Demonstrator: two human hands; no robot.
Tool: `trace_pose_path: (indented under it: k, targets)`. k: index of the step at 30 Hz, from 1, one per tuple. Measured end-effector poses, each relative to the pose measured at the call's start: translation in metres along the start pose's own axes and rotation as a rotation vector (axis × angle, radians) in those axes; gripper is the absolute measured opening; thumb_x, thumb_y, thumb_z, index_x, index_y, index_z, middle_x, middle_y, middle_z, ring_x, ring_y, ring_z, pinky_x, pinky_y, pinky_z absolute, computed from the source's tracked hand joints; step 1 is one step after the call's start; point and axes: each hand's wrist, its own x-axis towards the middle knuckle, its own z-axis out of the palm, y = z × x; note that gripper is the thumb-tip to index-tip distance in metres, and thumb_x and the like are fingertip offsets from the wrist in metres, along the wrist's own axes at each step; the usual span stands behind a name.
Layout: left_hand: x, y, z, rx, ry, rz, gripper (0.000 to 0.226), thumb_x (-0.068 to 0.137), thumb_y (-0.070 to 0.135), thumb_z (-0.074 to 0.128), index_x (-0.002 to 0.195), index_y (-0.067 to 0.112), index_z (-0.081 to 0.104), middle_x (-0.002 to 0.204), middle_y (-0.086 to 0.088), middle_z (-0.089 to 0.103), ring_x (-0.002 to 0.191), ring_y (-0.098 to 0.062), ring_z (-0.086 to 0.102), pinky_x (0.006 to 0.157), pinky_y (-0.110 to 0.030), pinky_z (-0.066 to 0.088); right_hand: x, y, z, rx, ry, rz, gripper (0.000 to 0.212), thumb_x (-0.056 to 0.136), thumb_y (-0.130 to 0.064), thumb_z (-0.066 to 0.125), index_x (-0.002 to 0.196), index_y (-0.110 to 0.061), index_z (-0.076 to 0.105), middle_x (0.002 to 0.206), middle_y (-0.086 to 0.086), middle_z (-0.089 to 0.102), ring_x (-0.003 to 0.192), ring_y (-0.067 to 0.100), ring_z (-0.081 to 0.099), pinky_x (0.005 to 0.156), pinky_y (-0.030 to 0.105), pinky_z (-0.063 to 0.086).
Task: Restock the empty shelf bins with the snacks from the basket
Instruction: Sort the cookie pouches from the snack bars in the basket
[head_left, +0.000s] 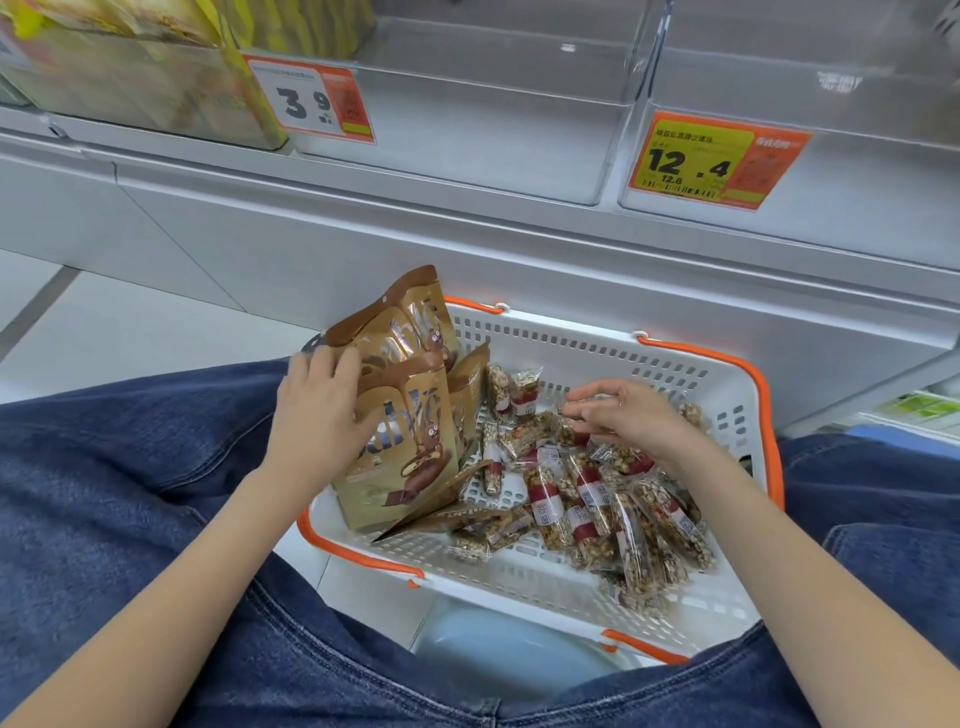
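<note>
Basket (597, 348): left hand (317, 410) grips three gold pouches (400, 436); right hand (628, 410) relaxed.

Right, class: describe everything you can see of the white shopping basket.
The basket looks like white plastic with slotted, perforated walls and floor, orange rim trim and orange handles folded down. It sits on the floor below the shelf, between the person's knees. Gold snack pouches stand at its left end; clear-wrapped grain bars fill the right.

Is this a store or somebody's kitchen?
Most likely a store. Price tags hang on clear shelf bins, and a shopping basket below holds many wrapped snacks.
</note>
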Motion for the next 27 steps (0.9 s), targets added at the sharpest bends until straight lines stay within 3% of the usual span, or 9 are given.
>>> trace_pose_path:
  k: [2, 5, 7, 11, 14, 18, 20, 23, 27]
  targets:
    - [0.004, 0.019, 0.001, -0.066, 0.026, 0.101, 0.041, 0.075, 0.021, 0.072, 0.110, 0.008, 0.056, 0.107, -0.012, 0.056, 0.099, -0.032, 0.046, 0.078, -0.043, 0.043, 0.003, 0.004, 0.003, -0.050, -0.010, -0.015, 0.026, 0.088, 0.003, 0.057, 0.101, -0.019, 0.064, 0.102, -0.004, 0.072, 0.082, 0.008, 0.068, 0.080, 0.032, 0.056]
    - [0.005, 0.052, 0.012, -0.223, -0.152, 0.282, 0.038, 0.082, 0.025, 0.066, 0.118, 0.016, 0.056, 0.119, -0.002, 0.055, 0.112, -0.023, 0.043, 0.093, -0.036, 0.042, 0.007, 0.016, 0.014, -0.186, -0.081, -0.083, 0.028, 0.086, 0.003, 0.059, 0.103, -0.019, 0.062, 0.106, 0.000, 0.068, 0.084, 0.006, 0.065, 0.064, 0.017, 0.054]
    - [0.001, 0.071, 0.030, -0.213, -0.363, 0.425, 0.043, 0.086, 0.033, 0.062, 0.126, 0.020, 0.051, 0.127, 0.002, 0.050, 0.118, -0.017, 0.039, 0.101, -0.034, 0.038, 0.012, 0.029, 0.024, -0.324, -0.126, -0.127, 0.035, 0.085, 0.003, 0.060, 0.110, -0.022, 0.059, 0.114, -0.005, 0.062, 0.089, 0.003, 0.061, 0.067, 0.014, 0.052]
    - [-0.012, 0.084, 0.076, 0.163, -0.687, 0.604, 0.079, 0.078, 0.063, 0.057, 0.142, 0.021, 0.035, 0.146, -0.004, 0.032, 0.135, -0.027, 0.024, 0.113, -0.047, 0.018, 0.027, 0.058, 0.045, -0.645, -0.274, -0.188, 0.050, 0.084, -0.001, 0.063, 0.128, -0.022, 0.051, 0.131, -0.007, 0.051, 0.104, 0.006, 0.056, 0.081, 0.017, 0.047]
    - [-0.019, 0.081, 0.099, 0.230, -0.659, 0.624, 0.074, 0.078, 0.062, 0.054, 0.139, 0.022, 0.039, 0.148, -0.010, 0.029, 0.135, -0.033, 0.023, 0.113, -0.053, 0.012, 0.040, 0.075, 0.060, -0.835, -0.422, -0.149, 0.043, 0.084, -0.001, 0.062, 0.122, -0.019, 0.057, 0.121, -0.003, 0.056, 0.093, 0.006, 0.055, 0.077, 0.021, 0.049]
    - [-0.014, 0.075, 0.106, 0.267, -0.637, 0.596, 0.052, 0.085, 0.036, 0.056, 0.133, 0.019, 0.047, 0.143, -0.010, 0.034, 0.129, -0.031, 0.031, 0.109, -0.046, 0.024, 0.056, 0.093, 0.081, -0.957, -0.622, -0.118, 0.044, 0.083, -0.007, 0.065, 0.122, -0.025, 0.061, 0.125, 0.000, 0.061, 0.107, 0.020, 0.060, 0.090, 0.037, 0.052]
    - [-0.007, 0.069, 0.107, 0.232, -0.576, 0.554, 0.041, 0.079, 0.033, 0.061, 0.118, 0.018, 0.060, 0.130, -0.009, 0.047, 0.119, -0.029, 0.043, 0.101, -0.040, 0.034, 0.059, 0.096, 0.092, -0.865, -0.667, -0.105, 0.057, 0.083, -0.024, 0.070, 0.135, -0.032, 0.049, 0.140, -0.004, 0.049, 0.121, 0.019, 0.052, 0.100, 0.037, 0.044]
    - [0.002, 0.056, 0.109, 0.151, -0.483, 0.539, 0.031, 0.040, 0.030, 0.082, 0.066, 0.019, 0.071, 0.083, -0.005, 0.065, 0.079, -0.025, 0.062, 0.070, -0.028, 0.051, 0.062, 0.088, 0.109, -0.652, -0.671, 0.031, 0.076, 0.078, -0.058, 0.066, 0.143, -0.035, 0.035, 0.152, -0.003, 0.031, 0.135, 0.019, 0.034, 0.110, 0.036, 0.032]
    - [0.004, 0.047, 0.111, 0.117, -0.437, 0.510, 0.031, 0.033, 0.028, 0.081, 0.059, 0.019, 0.068, 0.072, -0.002, 0.062, 0.072, -0.023, 0.062, 0.063, -0.026, 0.049, 0.066, 0.090, 0.139, -0.750, -0.811, 0.130, 0.084, 0.071, -0.083, 0.047, 0.144, -0.050, 0.022, 0.160, -0.004, 0.008, 0.146, 0.027, 0.003, 0.116, 0.054, 0.008]
